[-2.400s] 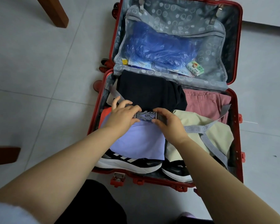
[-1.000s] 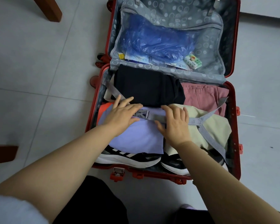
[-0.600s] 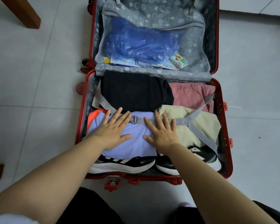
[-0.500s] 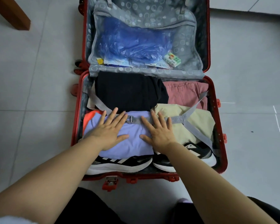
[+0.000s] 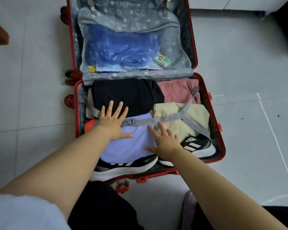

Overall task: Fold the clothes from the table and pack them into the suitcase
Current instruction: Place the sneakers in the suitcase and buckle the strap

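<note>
Pale grey floor tiles (image 5: 32, 97) carry an open red hard-shell suitcase (image 5: 221, 138), which lies flat in front of the person. Nearest, along its front wall, a pair of black-and-white sport shoes (image 5: 123, 166) lies on its side. Just behind the shoes is a folded lilac garment (image 5: 131, 146). The left hand (image 5: 112, 123) lies flat with its fingers spread: the palm is on the lilac garment and the fingertips reach onto a folded black garment (image 5: 128, 93) behind it. The right hand (image 5: 166, 141) is also flat and spread, over the right edge of the lilac garment. It hides a part of one shoe and holds nothing. Between the hands a grey webbing strap (image 5: 165, 120) with a closed buckle (image 5: 128, 122) crosses the clothes and runs over a folded beige garment (image 5: 196, 117) at the right. An orange piece (image 5: 89, 127) shows at the left wall, partly under the left wrist. A pink garment (image 5: 176, 92) fills the far right corner. Farther, the opened lid has a grey mesh pocket (image 5: 128, 22) with a blue plastic bag (image 5: 120, 48) and a small green-and-white box (image 5: 162, 59) inside. White chalk lines (image 5: 273, 133) mark the floor at the right.
</note>
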Motion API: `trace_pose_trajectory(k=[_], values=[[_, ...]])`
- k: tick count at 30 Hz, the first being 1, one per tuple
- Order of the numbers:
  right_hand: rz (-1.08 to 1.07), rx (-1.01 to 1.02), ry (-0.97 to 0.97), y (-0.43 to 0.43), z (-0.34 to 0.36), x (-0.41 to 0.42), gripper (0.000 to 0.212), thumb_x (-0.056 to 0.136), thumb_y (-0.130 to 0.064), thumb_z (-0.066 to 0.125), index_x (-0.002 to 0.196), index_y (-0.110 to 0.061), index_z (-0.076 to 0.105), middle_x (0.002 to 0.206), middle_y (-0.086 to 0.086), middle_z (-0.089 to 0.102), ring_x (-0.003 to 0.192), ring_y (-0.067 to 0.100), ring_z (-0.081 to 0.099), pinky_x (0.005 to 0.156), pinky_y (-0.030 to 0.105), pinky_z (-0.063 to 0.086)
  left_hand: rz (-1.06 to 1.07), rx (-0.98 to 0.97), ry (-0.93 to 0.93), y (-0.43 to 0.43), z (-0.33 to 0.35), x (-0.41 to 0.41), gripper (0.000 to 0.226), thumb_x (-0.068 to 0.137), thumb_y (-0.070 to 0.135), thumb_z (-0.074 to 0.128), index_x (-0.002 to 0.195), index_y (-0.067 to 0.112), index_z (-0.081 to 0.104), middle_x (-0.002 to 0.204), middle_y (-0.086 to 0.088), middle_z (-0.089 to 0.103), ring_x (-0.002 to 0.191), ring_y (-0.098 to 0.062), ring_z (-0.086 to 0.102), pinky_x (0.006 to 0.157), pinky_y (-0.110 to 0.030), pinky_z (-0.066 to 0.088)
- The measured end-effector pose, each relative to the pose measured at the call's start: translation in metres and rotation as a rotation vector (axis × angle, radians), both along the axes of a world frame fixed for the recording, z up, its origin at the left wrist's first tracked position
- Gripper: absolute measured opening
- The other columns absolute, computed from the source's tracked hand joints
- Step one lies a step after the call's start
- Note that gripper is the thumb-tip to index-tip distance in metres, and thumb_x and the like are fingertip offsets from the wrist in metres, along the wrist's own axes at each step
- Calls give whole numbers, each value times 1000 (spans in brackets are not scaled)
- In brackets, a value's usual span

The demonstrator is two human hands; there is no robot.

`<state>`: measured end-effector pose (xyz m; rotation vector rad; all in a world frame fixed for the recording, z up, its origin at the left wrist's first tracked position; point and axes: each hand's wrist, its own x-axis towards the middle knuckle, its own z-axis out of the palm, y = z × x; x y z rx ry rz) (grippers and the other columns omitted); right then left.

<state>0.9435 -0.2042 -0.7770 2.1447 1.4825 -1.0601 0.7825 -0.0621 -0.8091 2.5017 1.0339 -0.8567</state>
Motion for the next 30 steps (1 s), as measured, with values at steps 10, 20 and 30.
trace_pose_trajectory(k=[10, 20, 30], values=[[72, 75, -160, -11, 38, -14, 86, 92, -50, 49, 149, -33, -14, 159, 9, -11, 145, 31, 3, 116, 50, 5, -33, 88, 60, -13, 5, -2, 108, 73, 84, 33, 145, 26, -23, 151, -5, -33, 137, -40, -28, 108, -56, -16], [52, 200, -98, 27, 15, 17, 79, 94, -46, 46, 151, -29, -6, 159, 9, -2, 144, 29, 8, 116, 44, 6, 31, 188, -222, -12, 1, -8, 95, 78, 79, 26, 136, 28, -29, 157, -3, -15, 142, -39, -15, 102, -47, -30], [427, 288, -201, 154, 42, 148, 74, 96, -45, 43, 150, -32, -5, 159, 7, -2, 145, 29, 8, 117, 44, 4, 267, 286, -408, 33, 26, 101, 69, 95, 56, 22, 130, 37, -34, 158, 1, -13, 144, -27, -15, 109, -50, -21]])
